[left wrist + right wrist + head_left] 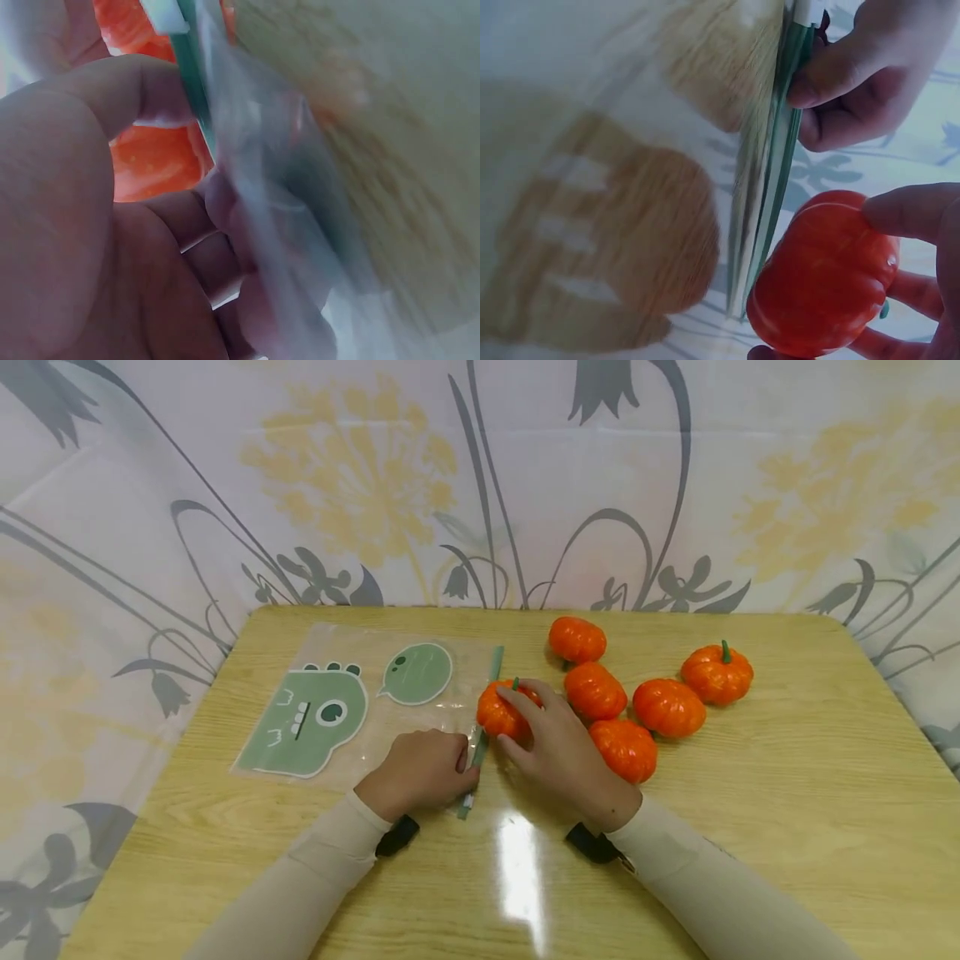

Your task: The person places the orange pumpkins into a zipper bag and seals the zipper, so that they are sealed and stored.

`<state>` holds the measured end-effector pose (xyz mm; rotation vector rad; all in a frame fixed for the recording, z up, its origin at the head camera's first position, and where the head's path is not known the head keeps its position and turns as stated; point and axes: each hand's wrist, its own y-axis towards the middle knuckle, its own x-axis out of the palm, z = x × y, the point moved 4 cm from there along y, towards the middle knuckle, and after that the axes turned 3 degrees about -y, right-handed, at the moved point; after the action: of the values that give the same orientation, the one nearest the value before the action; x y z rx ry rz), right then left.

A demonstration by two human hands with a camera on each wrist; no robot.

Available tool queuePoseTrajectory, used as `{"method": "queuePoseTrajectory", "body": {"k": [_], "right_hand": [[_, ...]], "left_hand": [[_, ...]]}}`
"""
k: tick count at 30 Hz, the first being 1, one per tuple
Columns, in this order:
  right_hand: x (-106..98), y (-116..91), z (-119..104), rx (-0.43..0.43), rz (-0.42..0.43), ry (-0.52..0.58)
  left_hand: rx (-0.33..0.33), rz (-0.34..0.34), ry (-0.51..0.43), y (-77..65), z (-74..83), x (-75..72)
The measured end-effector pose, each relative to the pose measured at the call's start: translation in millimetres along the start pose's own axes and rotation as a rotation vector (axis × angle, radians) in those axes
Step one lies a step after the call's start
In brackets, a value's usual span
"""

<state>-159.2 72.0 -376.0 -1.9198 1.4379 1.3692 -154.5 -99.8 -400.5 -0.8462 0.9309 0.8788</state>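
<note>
A clear zip bag (386, 722) with a green cartoon monster print lies flat on the left of the table, its green-edged mouth facing right. My left hand (420, 770) pinches that green edge near its lower end, close to the white slider (808, 11). In the right wrist view the two green strips (784, 161) stand slightly apart. Just at the bag's mouth, my right hand (566, 756) holds a small orange pumpkin (495, 710) with a green stem, thumb and fingers around its sides. The left wrist view shows the pumpkin (154, 161) partly hidden behind my left fingers.
Several more orange pumpkins (669, 707) are grouped right of my right hand, the nearest one (624, 750) close beside it. A floral cloth (525, 485) hangs behind the back edge of the wooden table (810, 827).
</note>
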Motion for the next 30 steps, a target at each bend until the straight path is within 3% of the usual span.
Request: {"method": "queuePoseTrajectory", "body": {"k": [12,20,30], "right_hand": [[5.7,-2.4,6.6,-0.005,-0.049,-0.016],[8.9,-2.1,7.6,-0.012,-0.059,-0.019],[7.5,-1.3,7.1,-0.037,-0.069,-0.031]], "left_hand": [[0.033,0.032,0.007,-0.3,2.6,2.9],[0.019,0.068,-0.009,-0.6,1.7,2.7],[0.006,0.176,-0.022,0.5,4.8,-5.5]]}}
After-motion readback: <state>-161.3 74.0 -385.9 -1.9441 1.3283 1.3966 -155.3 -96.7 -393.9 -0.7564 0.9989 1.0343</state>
